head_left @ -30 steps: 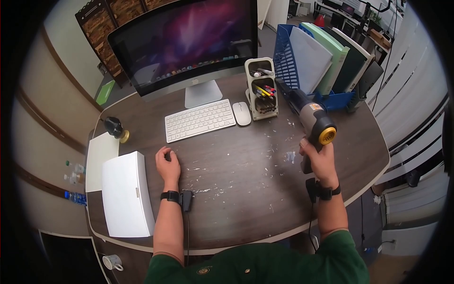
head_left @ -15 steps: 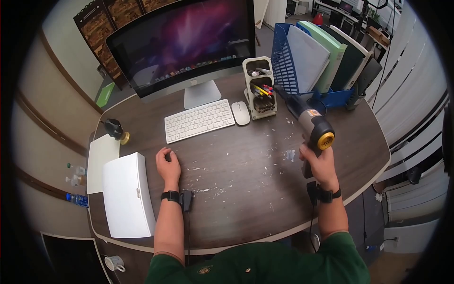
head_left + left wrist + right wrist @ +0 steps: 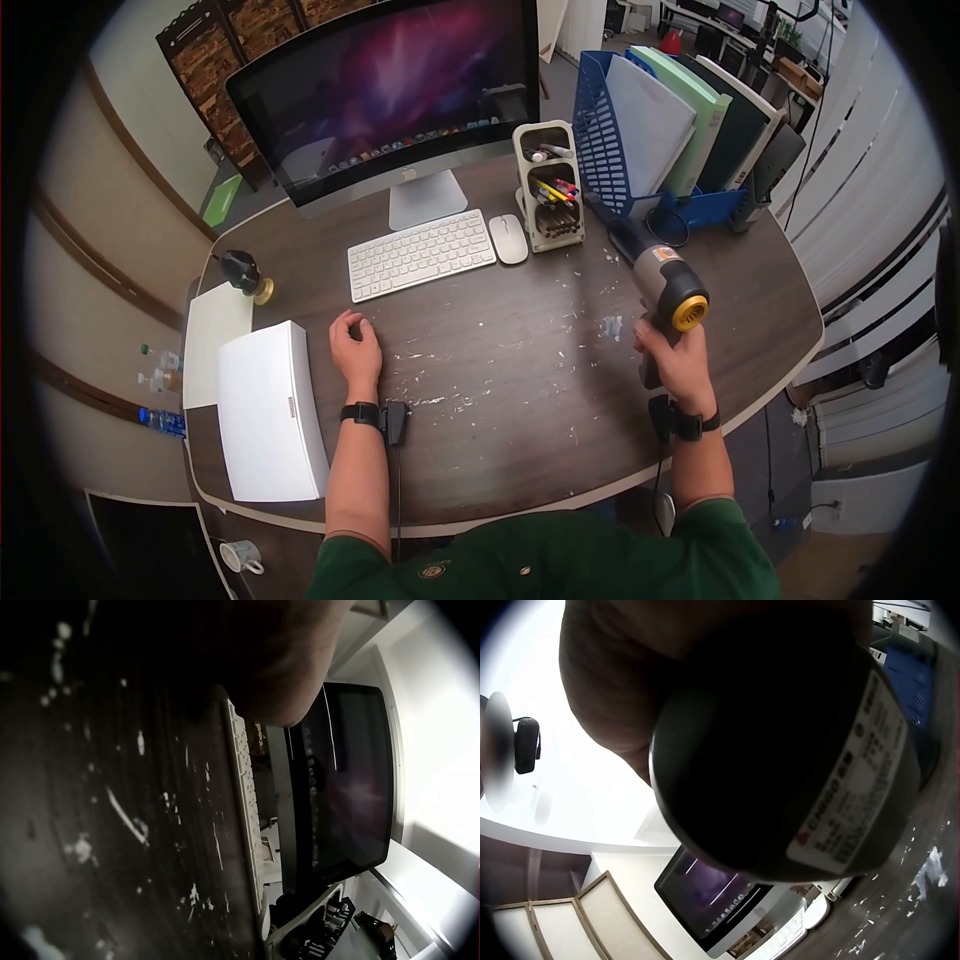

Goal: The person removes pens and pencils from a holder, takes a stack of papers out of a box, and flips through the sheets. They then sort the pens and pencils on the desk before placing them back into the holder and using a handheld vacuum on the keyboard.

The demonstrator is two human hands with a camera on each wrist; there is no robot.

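My right hand [image 3: 684, 366] grips the handle of a handheld vacuum cleaner [image 3: 668, 276], grey and black with a yellow rear end. Its dark nozzle points away from me, toward the pen holder and the blue file rack. The right wrist view shows the labelled base of the handle [image 3: 855, 776] close up, with fingers wrapped above it. On the desk, my left hand [image 3: 356, 350] rests with loosely curled fingers and holds nothing. Small white scraps [image 3: 460, 392] lie scattered between the hands, and a larger pale bit [image 3: 612, 327] lies just left of the right hand.
A keyboard [image 3: 424, 256] and mouse [image 3: 509, 240] lie before the monitor [image 3: 400, 90]. Beside them stand a pen holder [image 3: 549, 238] and a blue file rack [image 3: 600, 130] with folders. At left are a white box [image 3: 265, 420] and a black object with a gold base [image 3: 242, 272].
The right hand has drawn the vacuum cleaner a little toward me, its nozzle moving back from beside the file rack. My left hand has stayed in place.
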